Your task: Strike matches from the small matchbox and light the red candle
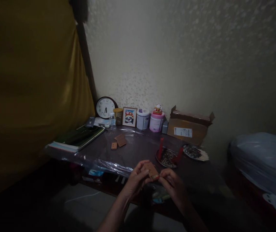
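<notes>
On the far left hangs a big yellow cloth (31, 80). Next to it is a dark table (138, 151) with a shiny plastic sheet on top. A pile of books (77, 138) lies on the left end of the table. Behind the books, a round clock (105, 107) leans on the wall. Then comes a row along the wall: a jar with a gold lid (118, 116), a panda picture (129, 117), a white tin (143, 119), and a pink tin (156, 122) with a tiny toy figure (157, 109) on top. Two brown pieces (120, 140) lie flat on the table in front of the panda picture. At the near edge of the table, low in the middle, the left hand (134, 180) and the right hand (173, 183) are close together. They hold a little brown box (151, 170) between them, just above the table edge. The left hand's fingers are curled tight on its left side. The right hand pinches its lower right corner. Just behind the hands is a plate (166, 158) with two red candles (160, 146). Another plate (194, 152) sits a bit more to the right. A cardboard box (188, 127) stands by the wall behind it. On the far right is a big pale plastic bag (261, 161).
</notes>
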Available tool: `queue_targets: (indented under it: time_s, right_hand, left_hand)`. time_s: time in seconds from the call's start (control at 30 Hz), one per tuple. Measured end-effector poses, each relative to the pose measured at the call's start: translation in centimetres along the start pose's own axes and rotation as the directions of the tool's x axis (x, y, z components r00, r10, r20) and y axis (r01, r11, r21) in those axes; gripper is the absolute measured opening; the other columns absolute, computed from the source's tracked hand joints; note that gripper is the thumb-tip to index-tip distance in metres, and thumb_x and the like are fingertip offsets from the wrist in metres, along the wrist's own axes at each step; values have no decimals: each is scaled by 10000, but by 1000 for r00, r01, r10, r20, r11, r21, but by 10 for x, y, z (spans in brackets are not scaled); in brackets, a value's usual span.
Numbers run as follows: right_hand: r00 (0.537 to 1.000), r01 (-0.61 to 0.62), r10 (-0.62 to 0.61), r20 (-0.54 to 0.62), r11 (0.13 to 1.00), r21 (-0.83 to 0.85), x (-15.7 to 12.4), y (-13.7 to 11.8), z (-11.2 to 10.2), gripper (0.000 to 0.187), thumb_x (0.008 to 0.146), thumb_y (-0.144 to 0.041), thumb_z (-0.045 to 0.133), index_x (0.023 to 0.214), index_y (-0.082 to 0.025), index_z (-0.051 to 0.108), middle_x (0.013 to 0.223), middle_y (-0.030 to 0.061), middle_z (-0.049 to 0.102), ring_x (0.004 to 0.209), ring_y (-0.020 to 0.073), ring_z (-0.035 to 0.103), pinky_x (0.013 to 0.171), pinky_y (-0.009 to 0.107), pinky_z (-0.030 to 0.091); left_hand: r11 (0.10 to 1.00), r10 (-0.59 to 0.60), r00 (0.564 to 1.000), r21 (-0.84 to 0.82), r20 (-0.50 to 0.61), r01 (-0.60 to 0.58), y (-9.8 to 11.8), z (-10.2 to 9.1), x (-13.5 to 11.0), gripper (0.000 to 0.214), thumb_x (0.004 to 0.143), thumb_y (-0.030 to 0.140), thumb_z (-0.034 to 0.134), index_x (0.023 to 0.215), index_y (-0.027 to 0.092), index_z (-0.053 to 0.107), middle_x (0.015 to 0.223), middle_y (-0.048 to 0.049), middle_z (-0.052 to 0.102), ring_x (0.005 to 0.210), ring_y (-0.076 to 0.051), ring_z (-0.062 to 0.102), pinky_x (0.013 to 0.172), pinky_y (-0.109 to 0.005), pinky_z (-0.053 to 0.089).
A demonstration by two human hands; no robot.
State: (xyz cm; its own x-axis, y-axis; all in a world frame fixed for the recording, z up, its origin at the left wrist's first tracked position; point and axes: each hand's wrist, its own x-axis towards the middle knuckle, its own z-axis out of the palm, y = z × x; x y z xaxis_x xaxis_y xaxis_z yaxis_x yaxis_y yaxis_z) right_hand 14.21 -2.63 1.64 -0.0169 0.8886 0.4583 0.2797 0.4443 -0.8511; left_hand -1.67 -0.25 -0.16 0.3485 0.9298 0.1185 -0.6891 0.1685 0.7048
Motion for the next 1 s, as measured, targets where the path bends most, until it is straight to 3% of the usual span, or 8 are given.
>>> queue_targets:
  time_s: [0.17,0.43,0.63,1.0]
  right_hand:
    - [1000,-23,23,17,1000,-1,0,-2,-1,315,709,-505,623,668,-214,510,709,19,589,650,162,616,613,260,524]
    - [998,-61,61,1,993,102,-2,-4,-2,210,702,-357,658,657,-205,520,725,9,573,644,139,578,592,245,492]
    - [981,-179,192,-35,956,231,0,-10,-2,247,647,-344,703,648,-200,501,718,-8,585,565,109,568,557,246,489]
    - [984,-170,177,-30,974,149,1,-15,-4,258,659,-410,678,676,-191,543,715,5,627,506,108,591,526,241,499]
  left_hand:
    - [1000,-17,1000,-7,5,17,0,0,0,368,714,253,666,1058,207,542,1000,-85,635,908,-214,611,770,-353,486]
    - [998,-42,999,-46,5,42,1,-1,-2,387,712,239,670,1076,221,541,959,-52,628,872,-178,611,784,-311,471]
    - [997,-53,997,-55,51,55,3,-2,-4,375,739,218,640,1098,207,531,991,-74,624,869,-181,609,778,-325,481]
    - [995,-41,998,-93,53,46,1,-3,-2,367,728,191,650,1081,206,549,929,-55,621,820,-171,614,745,-309,496]
